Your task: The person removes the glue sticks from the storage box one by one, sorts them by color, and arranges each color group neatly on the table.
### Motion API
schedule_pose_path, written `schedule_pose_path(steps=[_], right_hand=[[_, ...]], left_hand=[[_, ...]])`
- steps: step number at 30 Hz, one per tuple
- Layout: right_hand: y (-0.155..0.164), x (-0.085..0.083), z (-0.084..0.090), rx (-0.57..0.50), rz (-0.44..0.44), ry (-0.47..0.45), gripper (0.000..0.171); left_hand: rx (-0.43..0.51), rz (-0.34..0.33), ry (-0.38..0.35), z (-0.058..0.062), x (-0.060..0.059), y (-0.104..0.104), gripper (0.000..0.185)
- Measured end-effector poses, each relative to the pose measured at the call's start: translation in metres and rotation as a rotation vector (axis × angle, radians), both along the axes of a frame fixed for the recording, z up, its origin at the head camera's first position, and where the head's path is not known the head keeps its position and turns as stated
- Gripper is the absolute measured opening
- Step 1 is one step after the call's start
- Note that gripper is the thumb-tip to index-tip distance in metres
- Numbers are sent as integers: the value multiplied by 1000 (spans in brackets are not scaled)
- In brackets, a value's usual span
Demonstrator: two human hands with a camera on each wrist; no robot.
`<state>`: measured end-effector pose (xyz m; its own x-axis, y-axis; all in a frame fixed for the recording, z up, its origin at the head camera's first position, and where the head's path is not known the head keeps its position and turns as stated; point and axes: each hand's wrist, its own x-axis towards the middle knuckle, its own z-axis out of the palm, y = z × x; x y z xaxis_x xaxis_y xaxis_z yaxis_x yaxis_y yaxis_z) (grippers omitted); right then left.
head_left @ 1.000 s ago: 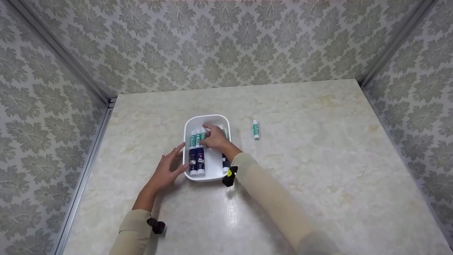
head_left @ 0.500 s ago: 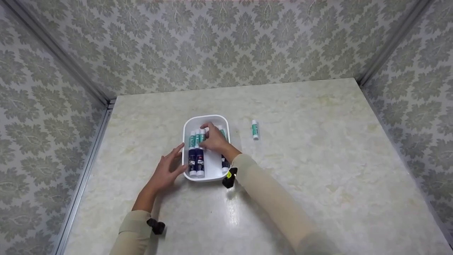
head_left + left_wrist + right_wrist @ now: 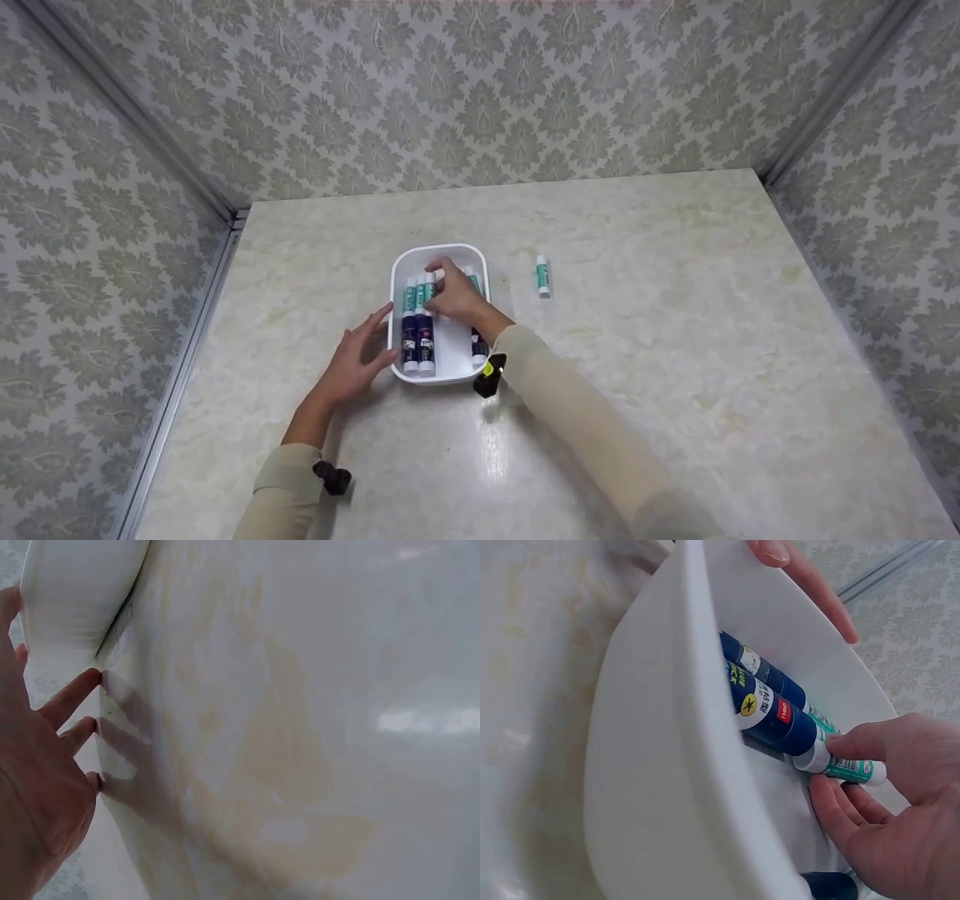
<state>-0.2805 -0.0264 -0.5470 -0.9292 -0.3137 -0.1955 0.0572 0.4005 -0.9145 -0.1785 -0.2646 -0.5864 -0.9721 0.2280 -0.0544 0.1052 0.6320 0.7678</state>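
A white plastic box holds green-and-white glue sticks along its far left part and dark blue glue sticks nearer the front. My right hand reaches inside. In the right wrist view its thumb and fingers pinch a green glue stick, which lies end to end with a blue one. My left hand rests against the box's left side, fingers spread, thumb and fingertips at the rim. In the left wrist view its lower fingers extend beside the box's outer wall.
One green glue stick lies on the marbled table to the right of the box. Another blue glue stick lies along the box's right wall, partly under my right wrist. Patterned panels enclose the table at the back and sides.
My right hand has shifted very slightly at the third green glue stick, which now sits snug beside the other two. The left hand and the box have stayed in place.
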Motion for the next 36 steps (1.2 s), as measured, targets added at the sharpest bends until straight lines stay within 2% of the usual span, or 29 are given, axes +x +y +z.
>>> schedule_pose_path(steps=[7, 11, 17, 27, 36], right_hand=[[-4, -3, 10, -27, -12, -16, 72], [-5, -3, 13, -3, -1, 3, 72], [-1, -1, 17, -30, 15, 3, 71], [16, 2, 22, -106, 57, 28, 70], [38, 1, 32, -98, 64, 4, 73]], left_hand=[[-5, 2, -25, 2, 0, 0, 84], [-8, 0, 0, 1, 0, -1, 84], [-4, -8, 21, 1, 0, 0, 84], [1, 4, -8, 0, -1, 0, 85], [6, 1, -6, -1, 0, 0, 84]])
